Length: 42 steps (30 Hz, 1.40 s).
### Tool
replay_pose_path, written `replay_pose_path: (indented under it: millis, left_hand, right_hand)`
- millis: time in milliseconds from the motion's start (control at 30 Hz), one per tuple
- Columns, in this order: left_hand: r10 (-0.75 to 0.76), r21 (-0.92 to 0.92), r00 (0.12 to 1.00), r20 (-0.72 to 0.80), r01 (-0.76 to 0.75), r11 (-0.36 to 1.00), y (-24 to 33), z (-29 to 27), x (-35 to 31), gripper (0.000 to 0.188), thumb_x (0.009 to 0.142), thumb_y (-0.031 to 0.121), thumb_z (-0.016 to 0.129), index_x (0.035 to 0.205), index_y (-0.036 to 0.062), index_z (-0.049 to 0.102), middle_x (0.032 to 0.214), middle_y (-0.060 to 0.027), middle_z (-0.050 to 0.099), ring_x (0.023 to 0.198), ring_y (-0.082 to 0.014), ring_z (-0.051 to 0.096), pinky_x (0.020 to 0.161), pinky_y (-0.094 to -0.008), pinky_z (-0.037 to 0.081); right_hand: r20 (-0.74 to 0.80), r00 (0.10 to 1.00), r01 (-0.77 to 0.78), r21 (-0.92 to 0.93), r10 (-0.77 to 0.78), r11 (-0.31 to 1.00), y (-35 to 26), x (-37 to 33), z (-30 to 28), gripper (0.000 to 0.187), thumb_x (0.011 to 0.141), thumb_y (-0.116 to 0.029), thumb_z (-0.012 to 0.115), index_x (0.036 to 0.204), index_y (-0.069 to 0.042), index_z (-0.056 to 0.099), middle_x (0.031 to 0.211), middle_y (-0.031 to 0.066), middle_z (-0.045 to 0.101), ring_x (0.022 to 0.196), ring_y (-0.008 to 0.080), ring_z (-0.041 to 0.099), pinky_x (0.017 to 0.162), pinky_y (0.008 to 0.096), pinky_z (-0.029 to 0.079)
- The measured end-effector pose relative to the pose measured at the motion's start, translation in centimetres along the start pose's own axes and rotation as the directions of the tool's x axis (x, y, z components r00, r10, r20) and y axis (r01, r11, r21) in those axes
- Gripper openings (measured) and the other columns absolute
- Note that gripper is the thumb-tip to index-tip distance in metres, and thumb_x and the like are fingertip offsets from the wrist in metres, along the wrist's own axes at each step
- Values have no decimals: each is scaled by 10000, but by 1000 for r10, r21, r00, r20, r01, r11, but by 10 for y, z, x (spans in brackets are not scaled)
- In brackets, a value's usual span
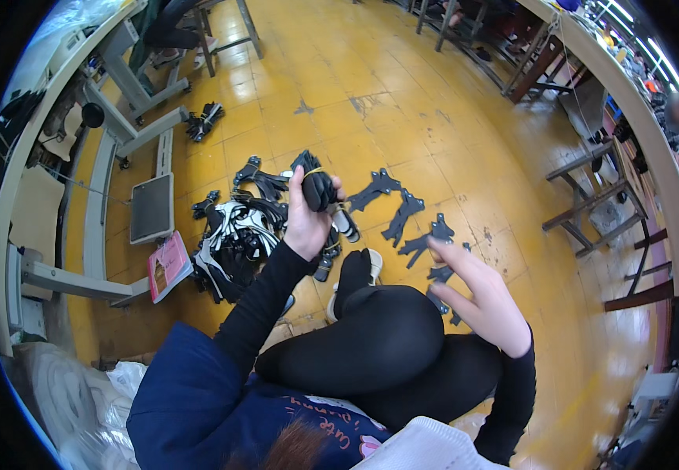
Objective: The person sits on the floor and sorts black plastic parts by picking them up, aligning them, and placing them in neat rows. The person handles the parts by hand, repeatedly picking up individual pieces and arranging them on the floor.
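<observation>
My left hand [309,229] is closed around a thick bundle of black, flat cut pieces [320,189], held up above the floor with a yellow band around it. On the right, my right hand [487,296] hovers with thumb and fingers apart and nothing visible between them. Below its fingertips, black branched pieces [405,213] lie spread in a curving row on the floor, the nearest ones partly hidden by the hand. A heap of black and white pieces [239,227], some in bundles, lies on the floor to the left of my left hand.
A pink booklet [169,266] leans by a grey machine pedal [152,208] on the left, under a work table. Another black bundle [204,121] lies farther off on the yellow tiled floor [316,70]. Wooden stools [602,200] and a long table stand on the right.
</observation>
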State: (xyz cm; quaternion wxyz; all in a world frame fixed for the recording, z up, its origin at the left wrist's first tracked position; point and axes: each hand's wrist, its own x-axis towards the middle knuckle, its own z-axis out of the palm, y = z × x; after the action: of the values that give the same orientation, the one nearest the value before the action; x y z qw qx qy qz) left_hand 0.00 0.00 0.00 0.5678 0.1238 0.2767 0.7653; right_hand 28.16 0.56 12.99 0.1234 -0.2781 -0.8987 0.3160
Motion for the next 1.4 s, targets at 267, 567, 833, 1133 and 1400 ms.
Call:
replay_pose_path:
  millis: [267,567,833,1133,1400]
  left_hand:
    - [25,-345,970,244,62,937,-29,83,-36,483,966,519,353,1009,58,491,752,-54,568,844,-199,548,869,-338,408]
    - [-158,-588,879,450,425,688,-34,71,-42,399,956,424,418,966,34,504,583,21,521,980,-147,553,1093,-336,275]
    - [-5,-327,889,457,174,929,6,23,-42,429,901,428,527,1100,49,516,1030,-75,638,1210,-210,509,1097,-480,303]
    - [-236,152,967,91,221,963,-45,18,-66,495,902,512,506,1183,106,533,1072,-58,606,983,-153,585,855,-379,482]
    - [-48,364,884,-465,240,900,-25,-95,-31,325,932,387,482,1048,95,563,838,4,582,812,-95,559,718,-262,443]
  right_hand:
    - [-185,955,-146,395,234,907,-9,56,36,413,883,-123,626,1243,42,507,882,119,643,789,141,633,747,268,511]
    - [169,930,-340,738,327,584,4,52,22,215,915,-161,542,973,34,613,711,79,633,583,126,614,561,209,445]
    - [-3,873,-270,831,488,487,20,47,20,247,922,-201,546,991,25,617,867,72,643,766,101,596,668,211,446]
    - [-199,966,-151,86,165,985,13,51,51,497,893,-231,592,1343,-74,454,1402,211,333,1297,373,281,1078,430,254]
    - [-121,980,-154,58,160,986,17,43,38,352,895,-186,590,1234,-98,556,1355,153,422,1287,306,376,1043,383,327]
